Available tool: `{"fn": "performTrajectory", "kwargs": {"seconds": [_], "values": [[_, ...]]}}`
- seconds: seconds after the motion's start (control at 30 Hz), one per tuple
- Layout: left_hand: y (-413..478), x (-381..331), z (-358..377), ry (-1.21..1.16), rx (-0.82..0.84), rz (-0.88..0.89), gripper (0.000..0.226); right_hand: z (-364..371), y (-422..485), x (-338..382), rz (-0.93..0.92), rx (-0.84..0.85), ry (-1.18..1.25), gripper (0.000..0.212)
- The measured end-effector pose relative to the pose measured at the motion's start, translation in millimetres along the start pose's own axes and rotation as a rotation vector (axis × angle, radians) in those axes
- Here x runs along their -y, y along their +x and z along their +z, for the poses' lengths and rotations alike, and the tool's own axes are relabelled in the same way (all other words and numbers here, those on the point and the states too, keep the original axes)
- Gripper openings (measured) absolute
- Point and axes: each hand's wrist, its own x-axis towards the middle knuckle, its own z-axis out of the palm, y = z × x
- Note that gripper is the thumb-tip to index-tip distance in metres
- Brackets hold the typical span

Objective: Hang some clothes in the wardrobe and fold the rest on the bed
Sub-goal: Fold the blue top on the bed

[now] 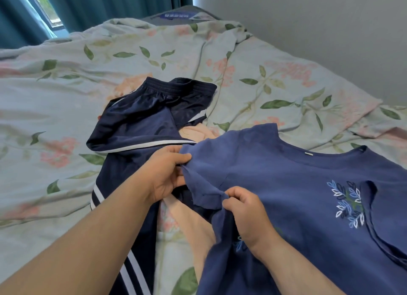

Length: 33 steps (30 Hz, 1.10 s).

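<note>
Across the lower right of the frame, the blue shirt (297,184) lay on the floral bedcover (66,96), partly over the navy track pants (141,123). The left hand (165,175) pinched its sleeve edge; the right hand (244,208) gripped bunched cloth below. Pulling the sleeve taut and flat before folding would likely keep creases out.
</note>
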Motion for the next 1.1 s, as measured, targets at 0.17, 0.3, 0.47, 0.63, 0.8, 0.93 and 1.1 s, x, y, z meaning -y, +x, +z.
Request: {"fn": "performTrajectory", "kwargs": {"seconds": [0.17, 0.3, 0.47, 0.63, 0.8, 0.93, 1.1], "values": [[-2.6, 0.2, -4.1, 0.096, -0.28, 0.042, 0.017, 21.4, -10.9, -5.0, -0.339, -0.231, -0.465, 0.016], [-4.9, -1.7, 3.5, 0.043, -0.271, 0.049, 0.02, 36.4, -5.5, -12.7, -0.684, -0.276, -0.908, 0.04], [-4.4, -3.0, 9.9, -0.026, -0.303, 0.048, 0.018, 38.9, 4.8, -9.0, -0.736, -0.319, -0.963, 0.046], [-0.9, -14.7, 20.1, 0.058, -0.325, 0.194, 0.017, 41.1, -16.6, 12.9, -0.617, -0.154, -0.75, 0.04], [6.1, -25.3, 45.6, 0.502, -0.407, 0.525, 0.007, 24.0, -22.0, 31.4, -0.088, 0.031, -0.051, 0.047], [7.8, -15.7, 108.3, 0.758, -0.212, 0.676, 0.018, -9.7, -32.5, 27.9, 0.391, 0.04, 0.635, 0.021], [28.3, 35.2, 150.6, 0.876, 0.24, 0.365, 0.004, -49.3, -45.7, 8.8, 0.538, -0.169, 0.632, 0.025]]}}
